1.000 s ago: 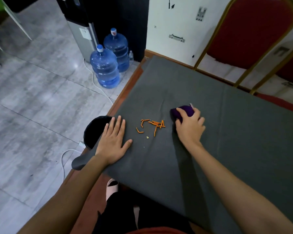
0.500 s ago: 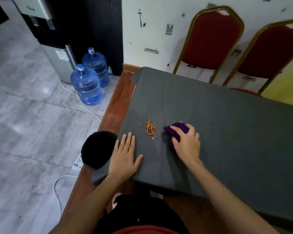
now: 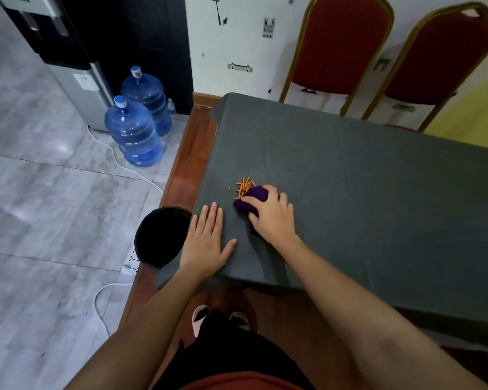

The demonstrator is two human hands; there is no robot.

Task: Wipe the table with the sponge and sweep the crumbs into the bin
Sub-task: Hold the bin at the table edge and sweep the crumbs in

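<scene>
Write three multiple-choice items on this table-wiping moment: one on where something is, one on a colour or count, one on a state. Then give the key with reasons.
1. Where is the bin?
A. On the table
B. On the floor by the table's left edge
C. Under the red chairs

2. What colour is the sponge?
A. Yellow
B. Green
C. Purple

3. What is the left hand doing?
A. Lying flat on the grey cloth
B. Holding the bin
C. Pinching crumbs

Key: 1 B, its dark opening shows below the cloth's left edge. 2 C, purple shows under the right hand, touching the orange crumbs. 3 A, fingers spread, palm down.
</scene>
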